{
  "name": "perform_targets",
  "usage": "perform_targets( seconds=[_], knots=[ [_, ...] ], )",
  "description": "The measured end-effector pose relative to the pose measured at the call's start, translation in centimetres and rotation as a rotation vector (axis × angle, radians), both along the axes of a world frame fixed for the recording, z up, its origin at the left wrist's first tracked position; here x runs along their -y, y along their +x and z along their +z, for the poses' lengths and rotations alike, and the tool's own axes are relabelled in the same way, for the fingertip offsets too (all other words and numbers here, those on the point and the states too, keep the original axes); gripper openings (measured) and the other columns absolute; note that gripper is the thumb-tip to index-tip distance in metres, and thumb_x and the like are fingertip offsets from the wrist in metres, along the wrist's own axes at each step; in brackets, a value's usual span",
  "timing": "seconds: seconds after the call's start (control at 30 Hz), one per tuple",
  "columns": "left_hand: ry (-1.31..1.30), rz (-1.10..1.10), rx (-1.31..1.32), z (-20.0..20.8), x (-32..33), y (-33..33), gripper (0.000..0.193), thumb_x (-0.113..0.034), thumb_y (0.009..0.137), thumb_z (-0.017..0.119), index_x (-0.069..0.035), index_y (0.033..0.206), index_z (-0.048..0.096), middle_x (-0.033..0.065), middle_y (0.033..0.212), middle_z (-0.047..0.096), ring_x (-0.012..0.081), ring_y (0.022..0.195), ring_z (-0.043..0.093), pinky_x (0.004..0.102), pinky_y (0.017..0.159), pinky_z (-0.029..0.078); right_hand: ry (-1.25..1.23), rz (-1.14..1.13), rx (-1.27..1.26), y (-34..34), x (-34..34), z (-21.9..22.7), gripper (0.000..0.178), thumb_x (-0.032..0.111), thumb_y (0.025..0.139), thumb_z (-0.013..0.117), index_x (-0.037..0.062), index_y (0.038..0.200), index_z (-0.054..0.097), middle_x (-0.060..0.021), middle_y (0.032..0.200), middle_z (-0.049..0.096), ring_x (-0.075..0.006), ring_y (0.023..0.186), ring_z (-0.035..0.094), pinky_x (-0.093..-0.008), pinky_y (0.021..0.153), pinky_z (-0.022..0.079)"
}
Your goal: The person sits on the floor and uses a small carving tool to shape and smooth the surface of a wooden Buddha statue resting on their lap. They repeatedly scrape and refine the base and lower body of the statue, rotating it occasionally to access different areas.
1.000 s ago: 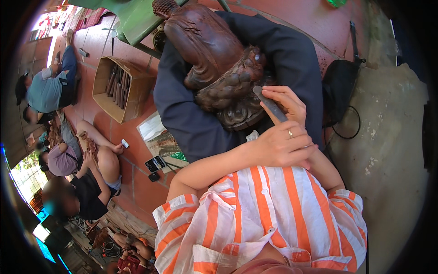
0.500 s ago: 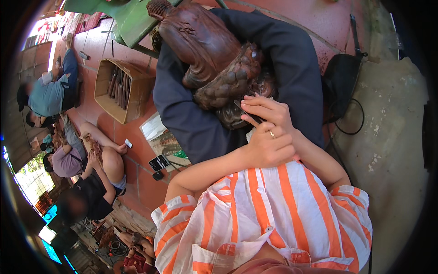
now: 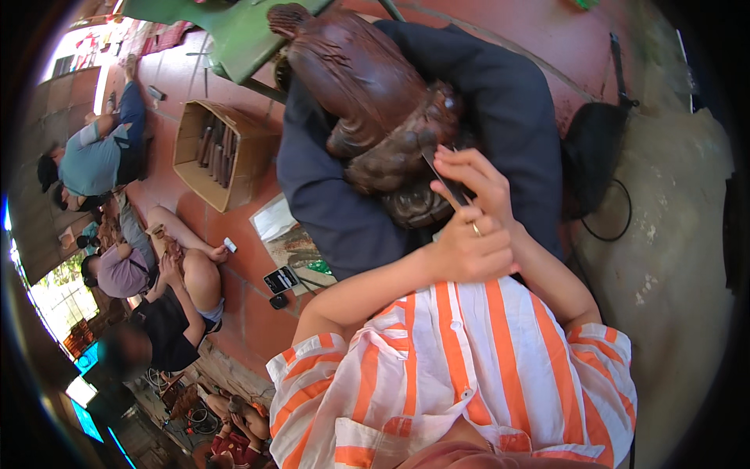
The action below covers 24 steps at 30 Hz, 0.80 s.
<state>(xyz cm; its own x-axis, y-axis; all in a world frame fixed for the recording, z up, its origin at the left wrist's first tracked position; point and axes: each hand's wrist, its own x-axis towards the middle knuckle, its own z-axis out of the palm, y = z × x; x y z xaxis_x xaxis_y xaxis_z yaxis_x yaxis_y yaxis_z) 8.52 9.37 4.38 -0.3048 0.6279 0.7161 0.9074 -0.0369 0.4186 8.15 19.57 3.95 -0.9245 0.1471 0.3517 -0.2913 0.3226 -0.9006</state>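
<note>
A dark brown carved wooden statue [image 3: 359,70] of a robed figure with a knobbly base [image 3: 394,168] leans away between my dark-trousered legs. My left hand [image 3: 473,246], with a ring on one finger, is closed around the lower part of a slim dark carving chisel [image 3: 455,190]. My right hand [image 3: 480,180] lies farther up, its fingers pressed along the chisel near the blade. The blade tip meets or nearly meets the base's near right side; exact contact is hard to make out. Both wrists are close together, and the chisel's handle end is hidden in my left hand.
At the left stands a cardboard box [image 3: 242,168] of several wooden-handled tools. A phone [image 3: 281,279] lies on the red tiles [image 3: 242,313]. A green chair [image 3: 250,39] touches the statue's far side. A black bag [image 3: 590,148] sits at right. Other people [image 3: 98,160] work on the floor at left.
Both hands have shifted slightly right, and the chisel shows more of its length, pointing more steeply up the base. In view, the statue and surroundings sit a little farther right.
</note>
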Motion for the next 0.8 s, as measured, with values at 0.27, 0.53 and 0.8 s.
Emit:
perform_targets(
  seconds=[0.27,0.53,0.8],
  knots=[
    [0.013,0.038,-0.013,0.3,-0.2,0.4,0.03,-0.029,0.063,0.076,-0.017,0.062,0.048,-0.002,0.068,0.044,0.0166,0.069,0.045,0.0339,0.071,0.031,0.003,0.018,-0.015,0.1,0.1,0.0,0.029,-0.003,0.074,0.08,0.0009,0.101,0.07,-0.0115,0.1,0.067,-0.0296,0.106,0.069,-0.0363,0.093,0.058],
    [0.022,0.048,0.015,-0.1,0.0,1.0,0.03,-0.024,0.061,0.077,-0.017,0.062,0.047,-0.0022,0.068,0.045,0.0169,0.071,0.047,0.0349,0.07,0.031,-0.001,-0.018,0.053,-0.1,0.1,0.9,0.029,-0.001,0.074,0.08,0.0009,0.101,0.069,-0.0109,0.1,0.067,-0.0304,0.103,0.07,-0.0345,0.086,0.059],
    [0.057,0.058,0.015,-0.2,-0.1,0.9,0.031,-0.025,0.063,0.077,-0.017,0.061,0.047,-0.003,0.068,0.047,0.016,0.07,0.047,0.0338,0.07,0.029,0.015,-0.034,0.006,-0.1,0.2,0.2,0.03,0.002,0.071,0.082,0.0015,0.099,0.071,-0.0116,0.097,0.068,-0.0333,0.115,0.065,-0.0366,0.087,0.059]
  ],
)
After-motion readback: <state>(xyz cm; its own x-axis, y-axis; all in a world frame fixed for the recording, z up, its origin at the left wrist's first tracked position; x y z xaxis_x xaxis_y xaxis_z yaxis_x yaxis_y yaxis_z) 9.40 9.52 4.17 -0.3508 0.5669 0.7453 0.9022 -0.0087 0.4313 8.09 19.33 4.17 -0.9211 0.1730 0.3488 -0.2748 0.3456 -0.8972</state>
